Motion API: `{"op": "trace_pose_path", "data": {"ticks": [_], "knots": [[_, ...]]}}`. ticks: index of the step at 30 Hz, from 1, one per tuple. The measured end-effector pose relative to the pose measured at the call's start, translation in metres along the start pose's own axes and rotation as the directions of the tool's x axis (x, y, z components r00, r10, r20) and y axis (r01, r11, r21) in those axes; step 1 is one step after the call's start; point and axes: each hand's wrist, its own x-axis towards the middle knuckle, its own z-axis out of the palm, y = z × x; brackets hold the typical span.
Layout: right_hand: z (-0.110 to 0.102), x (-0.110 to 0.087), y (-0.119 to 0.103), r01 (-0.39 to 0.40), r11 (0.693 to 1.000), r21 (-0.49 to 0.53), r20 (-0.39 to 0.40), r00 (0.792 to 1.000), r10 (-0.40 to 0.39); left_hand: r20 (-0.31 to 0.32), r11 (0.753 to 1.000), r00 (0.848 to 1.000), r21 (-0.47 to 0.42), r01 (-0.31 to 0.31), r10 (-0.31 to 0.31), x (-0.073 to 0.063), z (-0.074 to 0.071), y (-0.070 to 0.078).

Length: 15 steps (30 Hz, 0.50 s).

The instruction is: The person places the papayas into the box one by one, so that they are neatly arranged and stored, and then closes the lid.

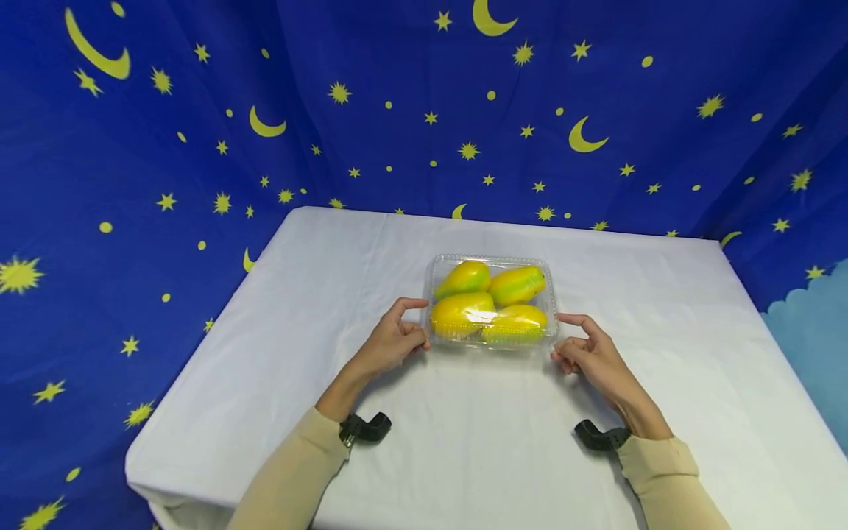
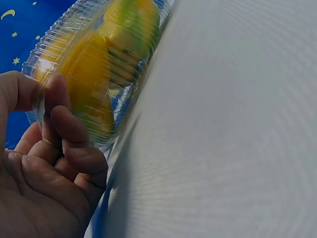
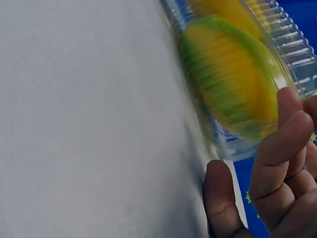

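A clear plastic container [image 1: 493, 259] with ridged walls and a beaded rim sits near the middle of the white table. Several yellow-green mangoes [image 1: 462, 315] lie inside it, and light glares off the plastic over the front ones. At its left end, my left hand [image 1: 387, 342] pinches the edge between thumb and index finger, with the other fingers curled below. My right hand [image 1: 599, 361] holds the opposite end by the edge in the same way. Close up, the left wrist view has the fingertips [image 2: 58, 91] right at the container's rim.
White cloth covers the table [image 1: 477, 442]. Behind it and along the left hangs a blue curtain [image 1: 397, 132] with yellow moons and stars. A light blue scalloped shape [image 1: 811, 338] shows at the right. Black wrist cameras [image 1: 374, 428] are strapped to both wrists.
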Motion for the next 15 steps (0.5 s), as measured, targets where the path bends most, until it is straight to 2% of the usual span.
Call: {"op": "trace_pose_path", "data": {"ticks": [5,9,12,15], "knots": [[-0.003,-0.001,0.001,-0.017,0.999,-0.043,-0.019,1.000,0.016,-0.013,0.998,1.000,0.059,-0.014,0.014,0.001,0.001,-0.002],[-0.007,-0.003,0.001,-0.036,0.996,-0.081,-0.068,0.997,0.030,-0.001,0.991,1.000,0.132,-0.030,0.031,0.000,-0.005,0.000],[-0.010,-0.005,0.001,-0.019,0.993,-0.116,-0.136,0.991,0.003,-0.010,0.984,0.999,0.171,-0.049,0.052,0.000,-0.011,0.001],[-0.012,-0.007,0.003,0.014,0.983,-0.185,-0.207,0.977,-0.053,-0.058,0.979,0.995,0.193,-0.068,0.080,0.000,-0.016,0.001]]}}
